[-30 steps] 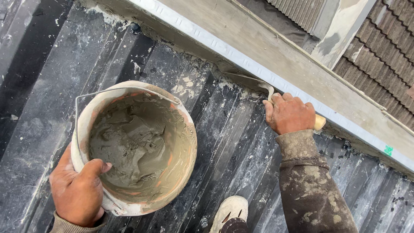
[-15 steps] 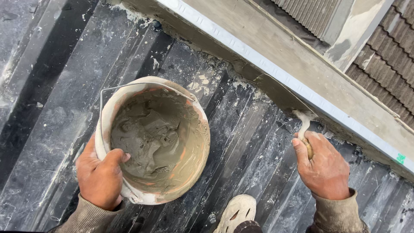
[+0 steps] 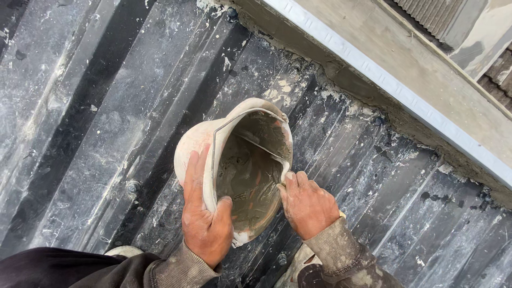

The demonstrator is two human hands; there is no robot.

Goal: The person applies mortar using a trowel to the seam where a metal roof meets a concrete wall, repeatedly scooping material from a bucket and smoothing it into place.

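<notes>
Corrugated metal roofing (image 3: 106,122), dark and streaked with pale mortar splashes, is filling most of the head view, its ribs running diagonally beneath both hands. Beyond the fingertips, toward the top right, a concrete ledge (image 3: 405,58) with a light metal edge strip (image 3: 373,69) is crossing the frame, and crusted mortar is lying along the seam where it meets the roofing.

A mortar-caked plastic bucket (image 3: 194,144) is sitting tipped on its side between the two hands, its mouth turned toward the person, grey wet mortar (image 3: 245,181) clinging inside it. A thin wire handle (image 3: 234,120) is arching across the rim.

The left hand (image 3: 205,221) is clamping the near left rim of the bucket, its fingers (image 3: 193,176) spread along the outer wall and its thumb hooked over the edge into the mouth. The right hand (image 3: 309,205) is pressing against the right rim, fingers curled close together with the tips at the bucket's edge; whether they are gripping a tool is impossible to tell. Stained sleeves (image 3: 341,256) are covering both wrists. Just below the right hand, a pale shoe (image 3: 293,266) is partly showing.
</notes>
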